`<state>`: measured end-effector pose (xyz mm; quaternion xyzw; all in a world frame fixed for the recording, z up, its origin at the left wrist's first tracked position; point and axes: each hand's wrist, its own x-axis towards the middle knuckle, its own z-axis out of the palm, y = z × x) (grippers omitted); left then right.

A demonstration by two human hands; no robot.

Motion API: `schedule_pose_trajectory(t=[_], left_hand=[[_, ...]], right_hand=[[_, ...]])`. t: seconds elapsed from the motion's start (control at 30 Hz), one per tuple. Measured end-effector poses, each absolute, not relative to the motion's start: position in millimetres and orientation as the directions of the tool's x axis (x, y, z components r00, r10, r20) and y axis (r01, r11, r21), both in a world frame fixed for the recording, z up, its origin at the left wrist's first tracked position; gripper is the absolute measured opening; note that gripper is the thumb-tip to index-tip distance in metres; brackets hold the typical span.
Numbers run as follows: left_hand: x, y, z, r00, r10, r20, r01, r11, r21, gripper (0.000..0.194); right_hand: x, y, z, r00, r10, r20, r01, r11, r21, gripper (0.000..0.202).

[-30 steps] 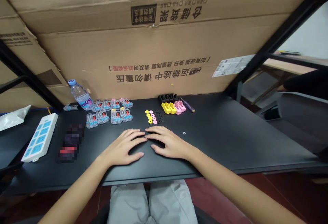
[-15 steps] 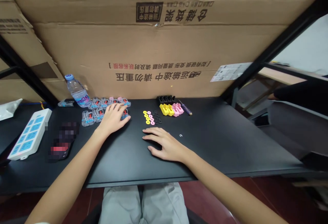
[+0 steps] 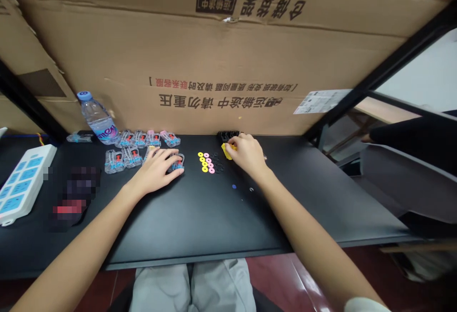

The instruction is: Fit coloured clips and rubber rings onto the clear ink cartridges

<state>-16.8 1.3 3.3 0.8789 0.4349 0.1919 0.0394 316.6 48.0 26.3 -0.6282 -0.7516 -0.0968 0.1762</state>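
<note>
My left hand (image 3: 157,170) lies over the front row of clear plastic assemblies, fingers spread. Its fingertips touch the rightmost clear assembly (image 3: 178,163), which has red and blue parts inside. Farther right, my right hand (image 3: 249,155) is bent over the coloured plastic pieces at the back, with thumb and fingers closed around a yellow plastic piece (image 3: 226,152). The hand hides most of the yellow and pink pieces. Between my hands lie yellow rings (image 3: 203,163), pink rings (image 3: 210,163) and black rings (image 3: 218,164), in columns.
Black slotted pieces (image 3: 224,136) stand against the cardboard wall (image 3: 185,55). A water bottle (image 3: 98,121), a white power strip (image 3: 26,183) and a pixelated dark object (image 3: 73,198) are at left. A small blue disc (image 3: 234,186) and a small pale clip (image 3: 252,189) lie nearer me.
My right hand has moved up and away from me, from the bare tabletop to the yellow pieces, uncovering the blue disc. My left hand stays at the clear assemblies. The view has shifted slightly.
</note>
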Motion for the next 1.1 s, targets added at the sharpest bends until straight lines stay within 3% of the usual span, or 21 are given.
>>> schedule_pose_trajectory(t=[0.17,0.3,0.37,0.47,0.57,0.67,0.77,0.9,0.97,1.1], left_hand=[[-18,1,2,0.532,0.789,0.308,0.759,-0.606,0.24,0.033],[-17,2,2,0.512,0.808,0.29,0.774,-0.581,0.252,0.036],[-17,1,3,0.493,0.82,0.292,0.781,-0.564,0.267,0.039],[-15,-2,7,0.468,0.828,0.308,0.767,-0.554,0.323,0.044],[-8,-8,12,0.48,0.812,0.331,0.71,-0.582,0.396,0.048],[4,-14,13,0.514,0.783,0.35,0.666,-0.621,0.414,0.063],[15,-19,10,0.557,0.75,0.357,0.64,-0.661,0.392,0.08],[16,-18,8,0.582,0.727,0.364,0.623,-0.686,0.376,0.066],[13,-17,10,0.588,0.73,0.35,0.631,-0.684,0.366,0.06],[9,-17,14,0.61,0.733,0.302,0.645,-0.68,0.348,0.058]], right_hand=[[318,55,12,-0.178,0.917,0.358,0.98,0.197,-0.016,0.035],[319,52,11,-0.157,0.9,0.407,0.971,0.216,-0.104,0.031],[317,48,13,-0.121,0.866,0.486,0.935,0.264,-0.238,0.028],[307,35,15,-0.048,0.862,0.504,0.757,0.36,-0.545,0.024],[290,18,16,-0.101,0.944,0.314,0.485,0.322,-0.813,0.027],[273,4,15,-0.234,0.963,0.134,0.306,0.204,-0.93,0.029],[261,-5,13,-0.328,0.945,0.017,0.236,0.099,-0.967,0.03],[259,-8,9,-0.404,0.914,-0.044,0.261,0.069,-0.963,0.031],[264,-6,7,-0.379,0.924,0.053,0.351,0.196,-0.916,0.027],[275,1,3,-0.324,0.884,0.336,0.585,0.466,-0.664,0.017]])
